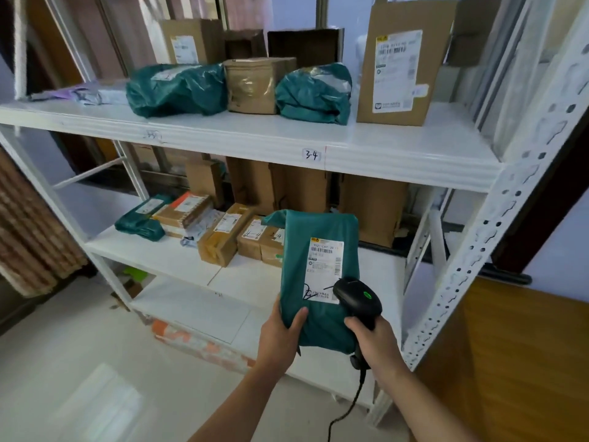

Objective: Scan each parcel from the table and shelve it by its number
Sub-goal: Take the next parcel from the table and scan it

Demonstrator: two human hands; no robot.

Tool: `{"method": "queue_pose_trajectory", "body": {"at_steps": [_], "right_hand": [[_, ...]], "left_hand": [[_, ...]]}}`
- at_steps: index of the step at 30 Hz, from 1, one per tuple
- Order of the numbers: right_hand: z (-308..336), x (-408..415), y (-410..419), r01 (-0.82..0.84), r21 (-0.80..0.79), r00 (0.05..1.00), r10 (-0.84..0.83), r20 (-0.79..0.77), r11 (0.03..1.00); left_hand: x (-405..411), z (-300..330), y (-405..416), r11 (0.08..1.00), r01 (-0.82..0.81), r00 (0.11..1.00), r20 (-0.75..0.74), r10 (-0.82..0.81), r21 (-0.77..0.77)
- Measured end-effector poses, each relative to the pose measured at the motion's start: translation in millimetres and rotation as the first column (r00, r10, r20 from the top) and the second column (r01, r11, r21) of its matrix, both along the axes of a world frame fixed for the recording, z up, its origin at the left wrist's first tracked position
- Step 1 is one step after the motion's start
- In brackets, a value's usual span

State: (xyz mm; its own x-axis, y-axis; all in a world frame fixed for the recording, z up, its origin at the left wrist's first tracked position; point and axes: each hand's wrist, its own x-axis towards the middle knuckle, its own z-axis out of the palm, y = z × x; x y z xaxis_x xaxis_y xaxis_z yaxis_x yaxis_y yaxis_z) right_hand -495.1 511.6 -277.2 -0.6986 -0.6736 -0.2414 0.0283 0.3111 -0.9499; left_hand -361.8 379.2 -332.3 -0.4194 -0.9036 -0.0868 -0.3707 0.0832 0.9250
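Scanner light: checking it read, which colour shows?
Green, on the scanner in the head view.

Soft, even daylight fills the room, brightest behind the boxes above the white shelf rack [398,161], and a pale patch of glare lies on the floor [95,406] below and left of it. The rack's post bows at the right edge from wide-angle distortion, and the corners around it are softly blurred.

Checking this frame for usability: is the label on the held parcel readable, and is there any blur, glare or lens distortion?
Head view: the held green parcel is fairly sharp, but its label's small print is too small to read. The shelf rack bows from the wide-angle lens. The left edge is smeared. A soft reflection sits on the floor. The scanner shows a green light.
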Motion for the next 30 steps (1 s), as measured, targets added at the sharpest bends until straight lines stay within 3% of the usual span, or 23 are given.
{"method": "queue_pose_trajectory", "body": {"at_steps": [11, 19, 30], "right_hand": [[-54.0, -65.5, -59.8, 0.087, 0.141, 0.996, -0.091, 0.021, 0.986], [-97.8, -78.5, -103.9, 0.152, 0.228, 0.983, -0.172, 0.070, 0.962], [-125.5, -72.5, -158.6, 0.165, 0.275, 0.978, -0.192, 0.077, 0.947]], "left_hand": [[-71.6, -47.5, -55.4, 0.991, 0.058, 0.996, 0.065, -0.067, 0.121], [-85.0, -88.8, -95.0, 0.986, 0.115, 0.979, 0.153, -0.133, 0.121], [-91.9, -130.3, -166.6, 0.977, 0.143, 0.980, 0.113, -0.162, 0.159]]}}
